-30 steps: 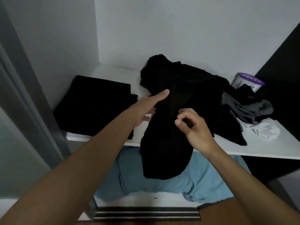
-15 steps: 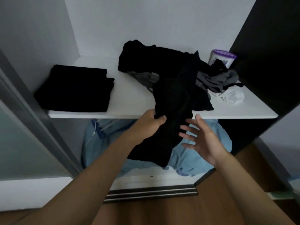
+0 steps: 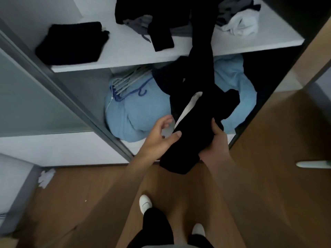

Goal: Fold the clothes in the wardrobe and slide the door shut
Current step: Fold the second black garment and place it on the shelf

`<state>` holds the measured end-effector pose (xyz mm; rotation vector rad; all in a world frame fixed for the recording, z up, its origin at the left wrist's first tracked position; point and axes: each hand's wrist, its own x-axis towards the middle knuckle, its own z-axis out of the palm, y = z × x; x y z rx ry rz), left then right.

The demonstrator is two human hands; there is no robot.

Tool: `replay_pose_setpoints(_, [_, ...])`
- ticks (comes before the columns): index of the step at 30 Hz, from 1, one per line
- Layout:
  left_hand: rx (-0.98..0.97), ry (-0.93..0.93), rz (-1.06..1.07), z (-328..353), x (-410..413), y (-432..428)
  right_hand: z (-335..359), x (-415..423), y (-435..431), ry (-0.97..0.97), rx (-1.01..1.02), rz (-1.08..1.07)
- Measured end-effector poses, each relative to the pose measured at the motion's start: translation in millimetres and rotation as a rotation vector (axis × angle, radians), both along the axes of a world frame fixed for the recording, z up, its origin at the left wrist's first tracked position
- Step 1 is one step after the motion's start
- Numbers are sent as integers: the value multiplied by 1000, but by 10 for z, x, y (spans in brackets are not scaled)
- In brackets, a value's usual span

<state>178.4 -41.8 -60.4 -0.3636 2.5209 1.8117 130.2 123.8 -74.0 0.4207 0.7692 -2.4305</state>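
Observation:
A long black garment (image 3: 197, 108) trails from the white shelf (image 3: 125, 56) down past its front edge, a white label showing inside. My right hand (image 3: 217, 138) grips its lower part from the right. My left hand (image 3: 161, 135) is at its left edge, thumb pressed on the cloth, fingers curled apart. A folded black garment (image 3: 71, 42) lies at the shelf's left. A loose heap of black, grey (image 3: 141, 25) and white clothes (image 3: 240, 22) fills the shelf's middle and right. The grey sliding door (image 3: 26, 90) stands at the left, open.
Below the shelf lies a light blue bundle (image 3: 136, 111) with white and blue hangers (image 3: 125, 83) on it. My white shoes (image 3: 145, 203) stand on the brown wooden floor (image 3: 268, 176). A crumpled white scrap (image 3: 45, 178) lies on the floor at the left.
I have stepped back and the view has tilted down. The black garment has been drawn off the shelf toward me, and my right hand, open before, has closed on it.

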Motion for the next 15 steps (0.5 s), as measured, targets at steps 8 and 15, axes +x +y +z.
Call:
replay_pose_setpoints(8, [40, -213, -166, -509, 703, 269, -311, 764, 359, -72, -54, 9])
replay_pose_setpoints(15, [-192, 29, -192, -196, 1217, -263, -568, 1416, 131, -113, 482, 91])
